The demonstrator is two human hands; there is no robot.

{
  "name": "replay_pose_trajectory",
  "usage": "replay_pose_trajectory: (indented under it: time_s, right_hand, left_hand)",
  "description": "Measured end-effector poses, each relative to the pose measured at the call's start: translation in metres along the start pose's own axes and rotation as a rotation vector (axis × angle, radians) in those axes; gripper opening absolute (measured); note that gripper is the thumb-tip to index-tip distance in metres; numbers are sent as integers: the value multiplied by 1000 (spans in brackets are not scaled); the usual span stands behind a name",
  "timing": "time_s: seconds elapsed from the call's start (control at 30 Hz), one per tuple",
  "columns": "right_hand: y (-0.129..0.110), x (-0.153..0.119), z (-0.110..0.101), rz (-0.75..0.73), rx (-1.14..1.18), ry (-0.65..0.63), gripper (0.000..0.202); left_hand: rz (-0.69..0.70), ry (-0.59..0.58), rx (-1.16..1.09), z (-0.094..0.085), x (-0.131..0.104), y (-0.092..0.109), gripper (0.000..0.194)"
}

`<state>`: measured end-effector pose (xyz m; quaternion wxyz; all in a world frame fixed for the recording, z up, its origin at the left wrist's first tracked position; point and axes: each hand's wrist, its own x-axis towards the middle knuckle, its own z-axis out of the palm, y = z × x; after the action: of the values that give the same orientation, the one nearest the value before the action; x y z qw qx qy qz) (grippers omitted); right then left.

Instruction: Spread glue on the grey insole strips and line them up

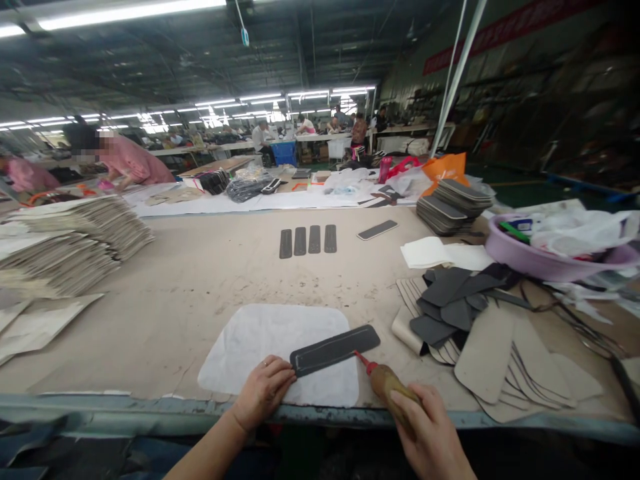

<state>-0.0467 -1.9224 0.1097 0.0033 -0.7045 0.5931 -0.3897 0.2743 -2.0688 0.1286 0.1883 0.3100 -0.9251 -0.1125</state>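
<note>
On a white sheet [235, 353] near the table's front edge lies a long dark grey strip [336, 349] with rounded ends and a pale line along its face. The fingers of my left hand [270, 387] grip its left end. My right hand [430, 427] is wrapped round a brownish squeeze bottle [389, 390] with a red nozzle. The nozzle's thin tip is at the strip's lower edge, toward its right end; whether it touches, I cannot tell. Farther back, several small dark pieces [315, 239] stand in a row, with another dark piece [377, 230] lying slantwise to their right.
Tall stacks of pale sheets [75, 243] stand at the left. To the right are loose dark pieces [445, 300], beige panels [487, 353], a dark stack [453, 207] and a purple basin [560, 257] holding plastic bags. Across the table a person in pink [135, 160] bends over.
</note>
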Motion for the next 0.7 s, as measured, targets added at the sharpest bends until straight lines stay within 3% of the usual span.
replay_pose_trajectory:
  time_s: [0.1,0.2,0.5,0.57,0.7]
  right_hand:
    - [14,-3,-3,66,-68,25,30]
    - [10,3,-3,90,-66,62,31]
    - [-56,40,27,-213,239,38,28]
    - [-54,40,30,-196,230,36,28]
    - [-27,28,19,-14,150,32,36]
  left_hand:
    - [16,2,3,0,1,0,15]
    - [32,13,13,-1,3,0,15]
    - [65,26,64,-5,6,3,14]
    - [76,25,71,-4,5,2,15]
    - [95,31,59,-3,5,-1,16]
